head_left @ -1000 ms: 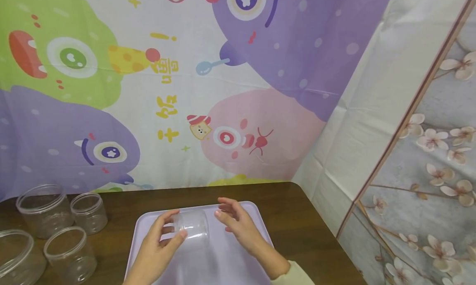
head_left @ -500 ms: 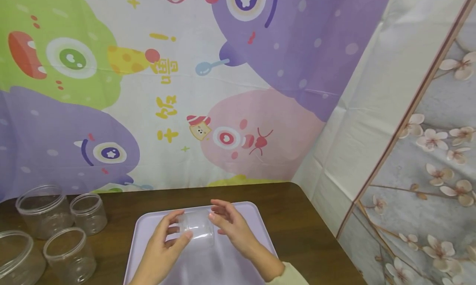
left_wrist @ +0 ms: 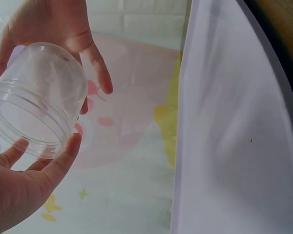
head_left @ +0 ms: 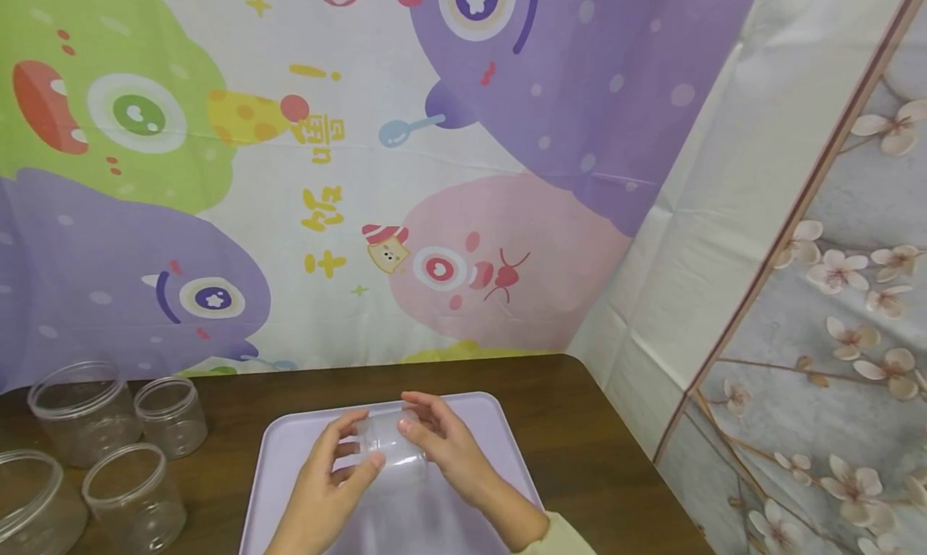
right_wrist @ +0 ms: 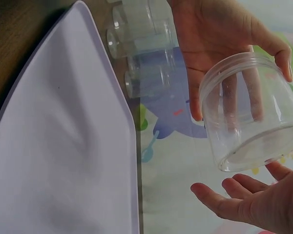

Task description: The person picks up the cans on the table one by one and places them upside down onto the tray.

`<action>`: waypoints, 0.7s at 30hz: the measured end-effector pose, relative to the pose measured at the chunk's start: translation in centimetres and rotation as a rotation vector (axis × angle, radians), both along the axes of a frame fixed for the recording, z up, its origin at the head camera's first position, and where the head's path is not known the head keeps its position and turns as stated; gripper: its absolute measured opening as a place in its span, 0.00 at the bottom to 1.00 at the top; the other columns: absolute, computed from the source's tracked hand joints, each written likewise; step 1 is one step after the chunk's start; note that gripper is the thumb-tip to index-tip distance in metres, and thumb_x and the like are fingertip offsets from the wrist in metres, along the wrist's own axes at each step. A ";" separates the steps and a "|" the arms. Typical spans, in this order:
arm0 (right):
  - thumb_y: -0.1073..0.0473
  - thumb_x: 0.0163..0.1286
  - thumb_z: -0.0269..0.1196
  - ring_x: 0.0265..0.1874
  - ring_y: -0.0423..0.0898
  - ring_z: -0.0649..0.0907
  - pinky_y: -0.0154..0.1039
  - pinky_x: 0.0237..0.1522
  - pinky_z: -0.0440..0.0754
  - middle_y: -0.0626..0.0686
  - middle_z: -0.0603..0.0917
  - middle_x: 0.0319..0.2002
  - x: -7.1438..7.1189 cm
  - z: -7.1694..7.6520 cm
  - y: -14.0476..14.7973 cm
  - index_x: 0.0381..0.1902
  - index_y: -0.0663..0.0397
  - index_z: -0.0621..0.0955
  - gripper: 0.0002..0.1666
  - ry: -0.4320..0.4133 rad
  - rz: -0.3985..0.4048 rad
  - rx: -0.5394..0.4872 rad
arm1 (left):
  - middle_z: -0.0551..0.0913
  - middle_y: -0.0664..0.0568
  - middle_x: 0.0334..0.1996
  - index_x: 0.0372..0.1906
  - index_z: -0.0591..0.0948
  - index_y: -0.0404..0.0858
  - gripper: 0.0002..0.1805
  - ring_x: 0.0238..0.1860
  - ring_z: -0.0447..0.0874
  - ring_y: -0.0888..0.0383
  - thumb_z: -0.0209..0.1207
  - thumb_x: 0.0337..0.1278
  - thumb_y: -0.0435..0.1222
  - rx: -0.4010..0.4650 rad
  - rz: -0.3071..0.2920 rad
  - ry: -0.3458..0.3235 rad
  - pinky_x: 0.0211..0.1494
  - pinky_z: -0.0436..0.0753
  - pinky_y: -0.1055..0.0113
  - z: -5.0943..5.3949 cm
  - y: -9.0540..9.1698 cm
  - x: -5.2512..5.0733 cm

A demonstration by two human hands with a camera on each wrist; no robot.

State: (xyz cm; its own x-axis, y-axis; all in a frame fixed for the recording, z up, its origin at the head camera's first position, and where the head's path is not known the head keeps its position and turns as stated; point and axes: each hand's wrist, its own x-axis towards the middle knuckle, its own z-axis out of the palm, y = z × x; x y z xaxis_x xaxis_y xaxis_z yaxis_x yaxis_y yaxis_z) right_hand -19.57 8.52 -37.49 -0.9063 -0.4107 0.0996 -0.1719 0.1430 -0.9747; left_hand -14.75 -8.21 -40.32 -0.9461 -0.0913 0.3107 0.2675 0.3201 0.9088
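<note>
A clear plastic jar (head_left: 395,449) is held tilted on its side above the lilac tray (head_left: 278,450). My left hand (head_left: 329,478) grips it around the ridged rim end, thumb on the near side and fingers on the far side. At the jar's base end is my right hand (head_left: 455,452), its fingers spread and only lightly bent. In the right wrist view, the right hand (right_wrist: 263,202) lies close beside the base of the jar (right_wrist: 254,107); whether a fingertip touches it, I cannot tell. The left wrist view shows the jar (left_wrist: 49,78) without a lid and see-through.
Several clear open jars stand on the dark wooden table at the left, among them a wide jar (head_left: 87,418), a small jar (head_left: 172,418) and a medium jar (head_left: 138,499). Behind the table (head_left: 579,426) hangs a cartoon-print cloth (head_left: 348,322).
The left hand has carried the jar a little to the right. My right hand has come in leftward, closing the gap to the jar's base.
</note>
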 end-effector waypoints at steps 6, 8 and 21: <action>0.46 0.68 0.55 0.66 0.57 0.67 0.54 0.62 0.71 0.58 0.68 0.66 0.1 -0.2 -0.1 0.64 0.51 0.68 0.30 0.028 0.028 -0.006 | 0.73 0.43 0.55 0.62 0.68 0.45 0.27 0.50 0.76 0.53 0.61 0.57 0.39 0.008 -0.001 0.004 0.44 0.82 0.74 0.0 0.1 0.0; 0.46 0.68 0.55 0.69 0.59 0.62 0.57 0.67 0.64 0.58 0.67 0.67 0.1 -0.2 -0.2 0.64 0.52 0.67 0.30 0.032 0.038 -0.014 | 0.73 0.43 0.55 0.62 0.68 0.45 0.27 0.51 0.76 0.52 0.61 0.58 0.39 0.014 -0.004 0.004 0.44 0.81 0.74 0.0 0.1 0.0; 0.47 0.68 0.55 0.70 0.55 0.59 0.55 0.67 0.65 0.58 0.62 0.70 0.4 -0.4 -0.5 0.65 0.53 0.66 0.31 0.009 0.068 -0.055 | 0.73 0.45 0.54 0.62 0.68 0.44 0.27 0.49 0.75 0.54 0.61 0.57 0.40 0.034 0.007 -0.021 0.45 0.82 0.73 0.2 0.4 0.3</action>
